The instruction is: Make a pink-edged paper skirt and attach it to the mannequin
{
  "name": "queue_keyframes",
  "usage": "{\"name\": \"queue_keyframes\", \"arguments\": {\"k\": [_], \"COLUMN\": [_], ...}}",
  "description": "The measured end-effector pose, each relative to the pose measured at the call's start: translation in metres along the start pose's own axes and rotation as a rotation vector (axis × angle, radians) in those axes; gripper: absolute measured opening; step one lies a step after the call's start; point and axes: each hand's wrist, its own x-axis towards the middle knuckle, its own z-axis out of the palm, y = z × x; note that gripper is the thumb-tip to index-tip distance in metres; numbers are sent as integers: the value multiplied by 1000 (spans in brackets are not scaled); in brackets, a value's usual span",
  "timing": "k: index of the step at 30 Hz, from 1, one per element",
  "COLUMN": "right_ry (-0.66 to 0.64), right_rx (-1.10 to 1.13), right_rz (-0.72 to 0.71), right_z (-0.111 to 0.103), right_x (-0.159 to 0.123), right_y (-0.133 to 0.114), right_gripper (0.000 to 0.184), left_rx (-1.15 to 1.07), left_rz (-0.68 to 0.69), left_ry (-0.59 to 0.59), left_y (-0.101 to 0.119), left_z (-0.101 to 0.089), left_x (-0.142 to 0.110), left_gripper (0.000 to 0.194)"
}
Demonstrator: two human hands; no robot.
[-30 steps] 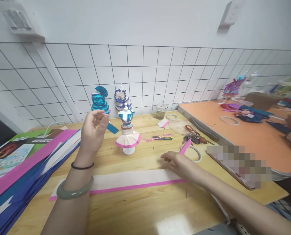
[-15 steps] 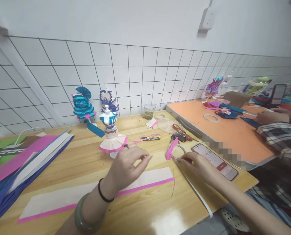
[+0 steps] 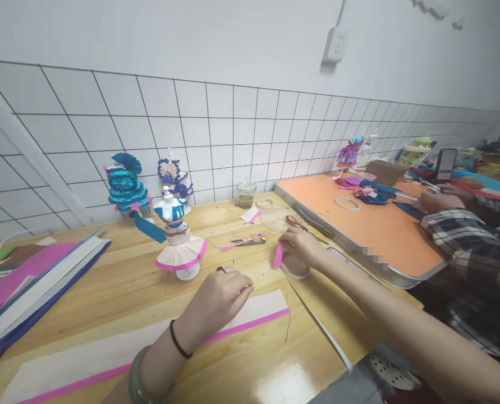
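At far left, paper sheets (image 3: 43, 286) in pink, white and blue lie stacked. The white strip (image 3: 93, 342) runs from lower left to the middle of the wood table (image 3: 250, 370), flat and smooth, with 1 pink border along its near edge. Behind it stand 3 small dress forms: 1 teal and ruffled (image 3: 125, 185), 1 white and blue (image 3: 174, 177), and, closest, 1 with a blue-and-white top and a pleated white skirt (image 3: 178, 249) hemmed in pink.

The left hand (image 3: 218, 294) is over the strip, fingers bent, thumb and index tips close together; whether they pinch anything cannot be told. Beyond it lie snips (image 3: 248, 241). The clear lidded cup (image 3: 246, 196) holds something green low down; its nature is unclear.

The pink piece (image 3: 278, 256), short, narrow and plain, is at the roll's (image 3: 295, 275) left edge. The right hand (image 3: 298, 247) has its fingers narrowed at the piece; whether they grip it cannot be told.

On the orange table (image 3: 351, 235) are 1 white ring (image 3: 347, 203), a brown box (image 3: 385, 173), contents hidden, and a green-topped tub (image 3: 418, 150), contents too blurred to read. A person's hands (image 3: 437, 201) are at far right.
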Motion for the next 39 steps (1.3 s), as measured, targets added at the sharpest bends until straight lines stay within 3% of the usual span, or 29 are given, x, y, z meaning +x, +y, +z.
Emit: {"name": "queue_keyframes", "arguments": {"k": [6,12,17,23,27,30,33,39], "right_ry": [59,53,-13,-52,-29,-105,-241,-226], "right_rx": [60,135,202,438,637,579,442,330], "right_rz": [-39,-174,-291,-272,-87,15,-56,-232], "right_z": [-11,-22,-19,-6,-13,-14,-7,5], "right_x": [32,25,-5,-34,-43,-55,-68,-77], "right_y": [-7,-38,-73,-108,-94,-72,-55,-46], "right_gripper": [22,22,20,20,27,21,21,29], "left_rx": [15,-82,-534,-993,-1013,-1052,-1100,-1198], "left_rz": [-53,-180,-545,-632,-720,-777,-780,-794], "left_ry": [-92,-88,-10,-9,-14,-1,27,96], "left_y": [-3,-5,-9,-7,-6,-8,-10,-16], "left_z": [6,10,31,50,47,45,47,48], "left_x": [0,-1,-2,-1,0,0,1,0], "left_gripper": [21,20,34,11,16,15,17,30]}}
